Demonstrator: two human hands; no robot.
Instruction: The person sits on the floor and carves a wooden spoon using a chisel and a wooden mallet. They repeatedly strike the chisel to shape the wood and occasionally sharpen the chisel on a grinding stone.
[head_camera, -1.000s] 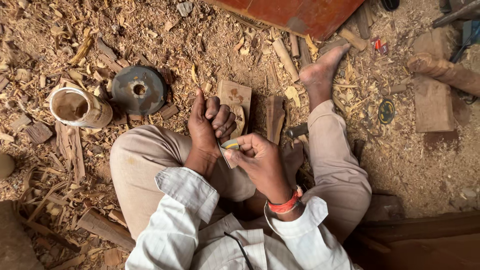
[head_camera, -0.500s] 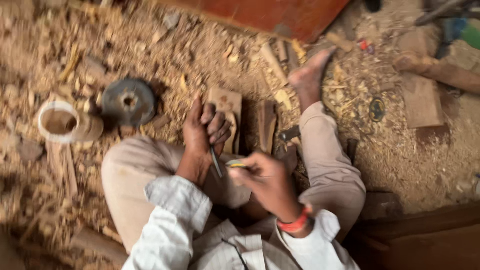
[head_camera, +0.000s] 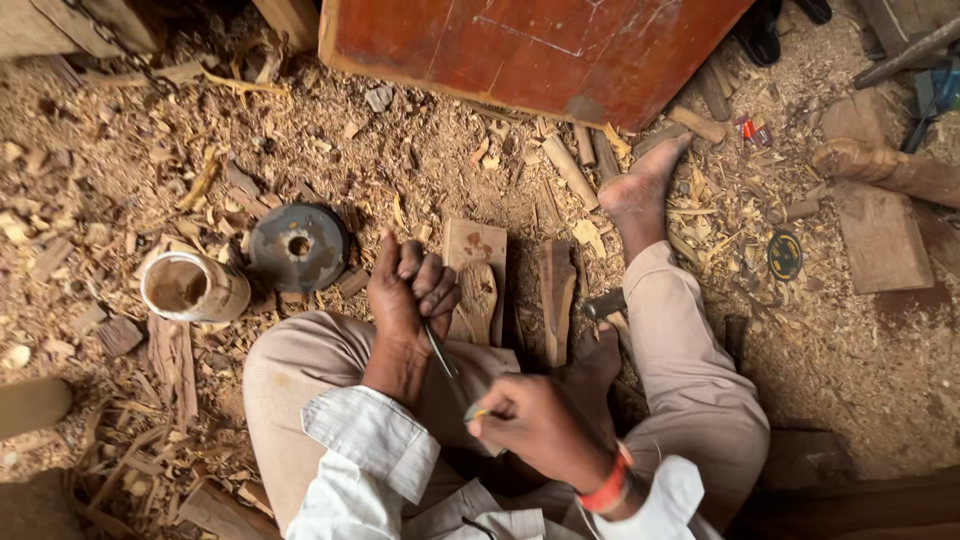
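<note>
1. Two hands work over the lap of a person seated on a floor covered in wood chips (head_camera: 130, 160), legs folded, one bare foot (head_camera: 640, 190) stretched toward a red board (head_camera: 540, 45).
2. Left hand (head_camera: 408, 290) is clenched around the upper end of a thin metal tool (head_camera: 440, 352), steadying it.
3. Right hand (head_camera: 535, 425) pinches the tool's lower end, where a yellowish tip shows; an orange band circles that wrist.
4. Just beyond the left hand lies a carved wooden block (head_camera: 477, 285), with a narrower wooden piece (head_camera: 556, 300) beside it, both within easy reach.
5. Off to the left sit a dark metal disc (head_camera: 298, 245) and a hollow wooden cylinder (head_camera: 193, 288), clear of the hands.
</note>
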